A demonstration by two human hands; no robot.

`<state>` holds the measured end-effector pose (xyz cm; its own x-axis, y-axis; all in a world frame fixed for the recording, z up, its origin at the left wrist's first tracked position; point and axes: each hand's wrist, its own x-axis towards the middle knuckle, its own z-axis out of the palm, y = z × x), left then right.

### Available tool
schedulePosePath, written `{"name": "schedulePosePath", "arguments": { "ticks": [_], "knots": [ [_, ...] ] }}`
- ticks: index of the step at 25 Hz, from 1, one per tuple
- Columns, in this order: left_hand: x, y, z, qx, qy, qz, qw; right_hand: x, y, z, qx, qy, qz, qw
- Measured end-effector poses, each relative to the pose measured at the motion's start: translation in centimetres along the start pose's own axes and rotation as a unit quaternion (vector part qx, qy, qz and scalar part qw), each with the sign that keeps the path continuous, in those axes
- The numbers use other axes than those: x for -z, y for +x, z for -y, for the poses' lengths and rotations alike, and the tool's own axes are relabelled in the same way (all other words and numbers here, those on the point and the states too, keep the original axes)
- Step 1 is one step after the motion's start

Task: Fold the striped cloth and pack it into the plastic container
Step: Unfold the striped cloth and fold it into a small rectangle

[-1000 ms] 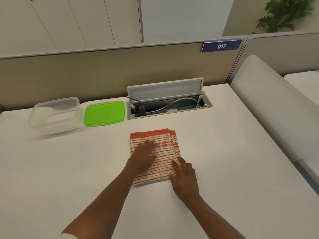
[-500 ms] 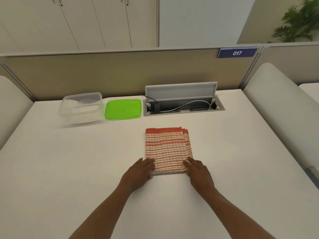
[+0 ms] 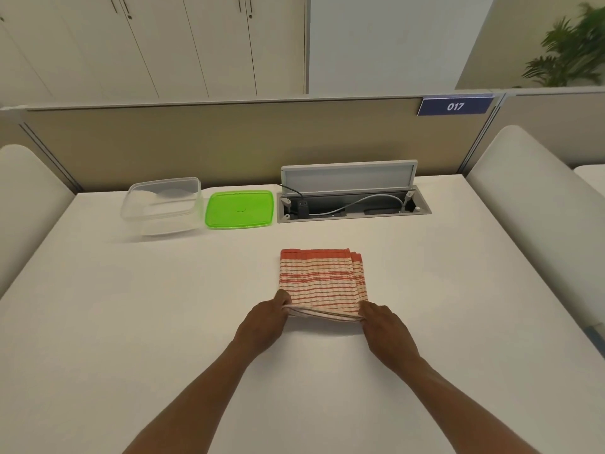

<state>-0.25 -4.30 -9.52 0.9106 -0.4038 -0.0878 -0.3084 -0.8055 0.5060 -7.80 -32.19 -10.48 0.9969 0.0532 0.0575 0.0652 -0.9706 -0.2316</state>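
My fingers had gone from resting flat at the near edge of the striped cloth to curling under it, lifting that edge off the table. My left hand and right hand each pinched a near corner. The plastic container sat well apart beside its green lid.

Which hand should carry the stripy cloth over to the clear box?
Probably the left hand: the plastic container sits open on the far left. The right hand would have to cross over the striped cloth.
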Motion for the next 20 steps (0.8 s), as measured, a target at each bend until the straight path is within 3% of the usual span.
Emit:
{"name": "schedulePosePath", "arguments": {
  "ticks": [3, 7, 9, 12, 20],
  "knots": [
    [1.4, 0.8, -0.5, 0.025, -0.068, -0.054, 0.996, 0.5, 0.5, 0.2, -0.011, 0.114, -0.057, 0.992],
    [2.7, 2.2, -0.6, 0.033, -0.163, -0.123, 0.978, 2.4, 3.6, 0.9, -0.063, 0.258, -0.061, 0.962],
    [2.9, 2.5, -0.2, 0.027, -0.215, -0.098, 0.971, 2.9, 5.1, 1.1, -0.085, 0.287, -0.085, 0.95],
    [2.4, 2.8, 0.3, 0.005, -0.21, -0.055, 0.976, 3.0, 7.0, 0.9, -0.124, 0.314, -0.108, 0.935],
    [2.0, 6.7, -0.2, 0.01, -0.168, -0.058, 0.984, 1.9, 10.1, -2.2, -0.219, 0.33, -0.143, 0.907]
  ]
}}
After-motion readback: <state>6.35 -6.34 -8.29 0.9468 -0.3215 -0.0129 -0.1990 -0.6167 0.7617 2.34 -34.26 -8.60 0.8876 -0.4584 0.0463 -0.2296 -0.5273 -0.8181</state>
